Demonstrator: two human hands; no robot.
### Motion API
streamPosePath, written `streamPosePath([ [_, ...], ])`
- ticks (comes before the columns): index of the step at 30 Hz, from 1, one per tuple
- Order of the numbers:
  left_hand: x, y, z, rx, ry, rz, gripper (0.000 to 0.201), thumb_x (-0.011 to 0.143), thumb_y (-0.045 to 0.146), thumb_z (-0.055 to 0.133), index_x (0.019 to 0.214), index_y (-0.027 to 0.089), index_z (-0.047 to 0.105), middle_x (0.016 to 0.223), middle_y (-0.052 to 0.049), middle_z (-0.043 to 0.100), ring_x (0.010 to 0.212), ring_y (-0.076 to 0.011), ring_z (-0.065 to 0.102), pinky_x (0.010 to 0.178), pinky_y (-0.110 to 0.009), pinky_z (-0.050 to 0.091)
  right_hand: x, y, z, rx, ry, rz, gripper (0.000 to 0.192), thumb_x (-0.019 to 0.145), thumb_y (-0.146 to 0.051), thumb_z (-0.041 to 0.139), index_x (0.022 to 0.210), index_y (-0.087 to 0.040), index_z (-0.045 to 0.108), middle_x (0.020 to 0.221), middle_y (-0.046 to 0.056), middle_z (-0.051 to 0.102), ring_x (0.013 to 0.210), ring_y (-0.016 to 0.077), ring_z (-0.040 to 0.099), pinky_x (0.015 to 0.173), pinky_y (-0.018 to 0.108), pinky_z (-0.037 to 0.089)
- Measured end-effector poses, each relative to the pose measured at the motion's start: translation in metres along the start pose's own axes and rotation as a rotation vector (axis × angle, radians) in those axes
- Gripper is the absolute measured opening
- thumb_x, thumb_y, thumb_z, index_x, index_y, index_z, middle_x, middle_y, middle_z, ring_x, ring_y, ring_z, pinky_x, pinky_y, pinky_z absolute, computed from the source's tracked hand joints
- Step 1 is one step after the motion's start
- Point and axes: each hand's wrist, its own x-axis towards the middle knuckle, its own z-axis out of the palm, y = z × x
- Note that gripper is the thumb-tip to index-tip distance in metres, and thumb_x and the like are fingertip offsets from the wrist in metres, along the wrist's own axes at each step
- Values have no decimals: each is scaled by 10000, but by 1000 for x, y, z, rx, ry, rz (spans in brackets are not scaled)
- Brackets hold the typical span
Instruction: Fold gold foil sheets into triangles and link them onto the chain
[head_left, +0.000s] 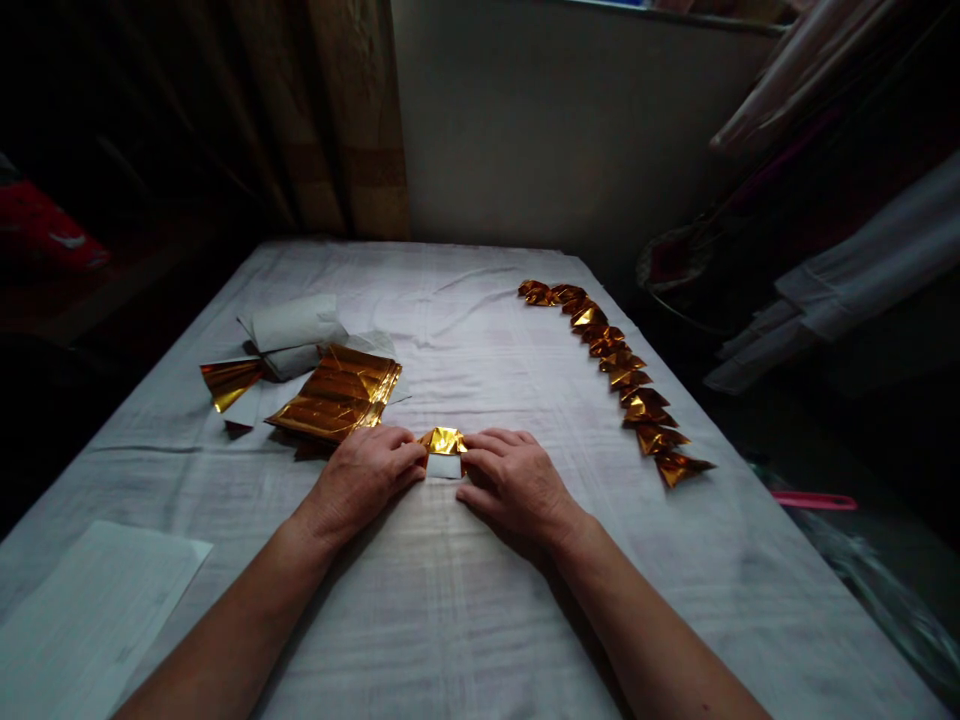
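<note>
My left hand (371, 470) and my right hand (514, 475) rest on the white cloth (465, 600) and pinch a small gold foil paper (442, 448) between their fingertips. The paper is partly folded, gold on top with a white underside showing below. Just left of my left hand lies a stack of flat gold foil sheets (337, 392). A curved row of several folded gold pieces (626, 375) runs along the right side of the cloth.
Rolled white paper (289, 335) and a loose gold sheet (229, 380) lie at the back left. A white sheet (90, 610) sits at the near left corner. Curtains (352, 120) and a wall stand behind; the table's right edge drops to dark clutter.
</note>
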Motion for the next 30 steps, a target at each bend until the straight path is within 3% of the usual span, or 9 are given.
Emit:
streamPosePath([
  [8,0,6,0,71,-22,-24,236,768,400,789,847,238,638,903,-6,670,832,-211,606,757,-334,412,4,-9,12,-147,18,26,191,808,-305,735,958,-202,678,1167,81,715,1036,271,631,859,425,433],
  [17,1,14,1,119,10,-52,268,739,393,814,825,219,628,863,-24,671,837,-243,624,762,-368,428,5,-12,27,-216,125,12,68,852,-230,645,905,-185,646,1130,109,718,992,255,639,833,406,414],
  [25,-4,13,17,124,191,38,13,880,212,630,873,201,627,998,-47,720,912,-230,645,821,-366,455,3,-10,29,-239,175,-13,71,889,-238,599,899,-184,644,1124,83,724,982,229,637,826,378,405],
  [30,-5,12,21,140,209,35,97,925,189,554,877,202,637,933,-43,722,856,-211,644,761,-337,460,1,-10,25,-208,168,-35,132,875,-251,621,981,-177,648,1168,71,714,1033,234,620,861,373,398],
])
